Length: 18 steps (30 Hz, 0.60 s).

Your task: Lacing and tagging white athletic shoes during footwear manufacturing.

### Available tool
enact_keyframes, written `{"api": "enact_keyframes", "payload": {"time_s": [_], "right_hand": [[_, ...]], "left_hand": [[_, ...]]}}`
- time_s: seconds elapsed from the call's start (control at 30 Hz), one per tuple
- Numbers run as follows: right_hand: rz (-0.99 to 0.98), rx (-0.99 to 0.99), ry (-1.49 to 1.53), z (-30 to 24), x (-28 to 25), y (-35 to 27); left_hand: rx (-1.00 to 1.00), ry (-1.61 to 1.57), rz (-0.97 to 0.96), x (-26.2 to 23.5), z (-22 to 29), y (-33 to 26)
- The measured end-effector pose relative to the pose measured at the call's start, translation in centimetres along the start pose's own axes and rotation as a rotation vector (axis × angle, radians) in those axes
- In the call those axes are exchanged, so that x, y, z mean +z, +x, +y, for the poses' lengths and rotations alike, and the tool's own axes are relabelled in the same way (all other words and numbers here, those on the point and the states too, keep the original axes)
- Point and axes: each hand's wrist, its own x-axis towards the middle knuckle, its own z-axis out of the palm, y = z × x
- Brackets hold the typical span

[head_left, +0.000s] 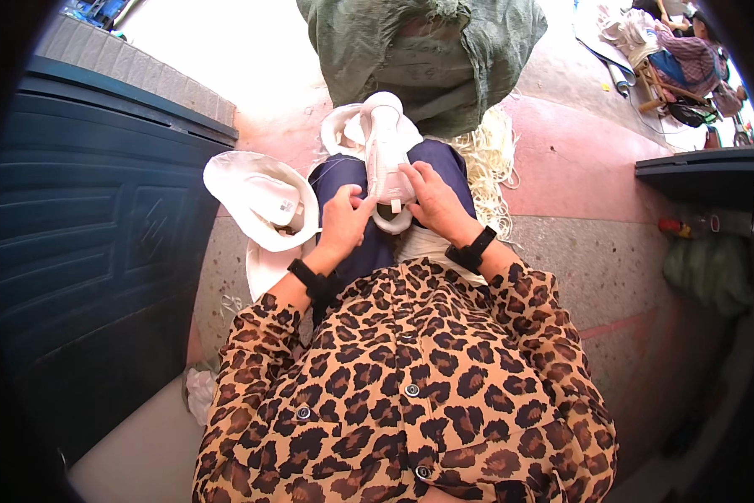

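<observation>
As fingers [412,178] pinch, shoe [387,142] rests

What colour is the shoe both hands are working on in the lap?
White, shown best in the head view: the shoe lies on the lap between the left hand and right hand.

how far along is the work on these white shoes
Hard to say what is finished: white shoe parts lie at the person's left, state unclear. In hand: a white shoe on the lap, left hand and right hand both at its near end. Left: a heap of pale cord lies beside the right knee, under a green sack.
</observation>
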Motion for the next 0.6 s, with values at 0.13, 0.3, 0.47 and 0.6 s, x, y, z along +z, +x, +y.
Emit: {"api": "enact_keyframes", "payload": {"time_s": [0.13,0.3,0.47,0.6], "right_hand": [[-0.058,-0.003,-0.062,0.5,0.4,0.8],[-0.08,-0.052,-0.048,1.6,-2.8,-0.2],[-0.132,0.155,0.03,2.4,-6.8,-4.9],[-0.15,0.219,0.057,3.1,-5.5,-8.1]], "left_hand": [[0.4,0.513,0.122,0.3,-2.3,3.2],[0.355,0.307,-0.01,-0.1,-2.7,4.0],[0.573,0.461,-0.313,-0.3,-2.7,1.4],[0.691,0.515,-0.475,4.2,-2.2,1.0]]}}
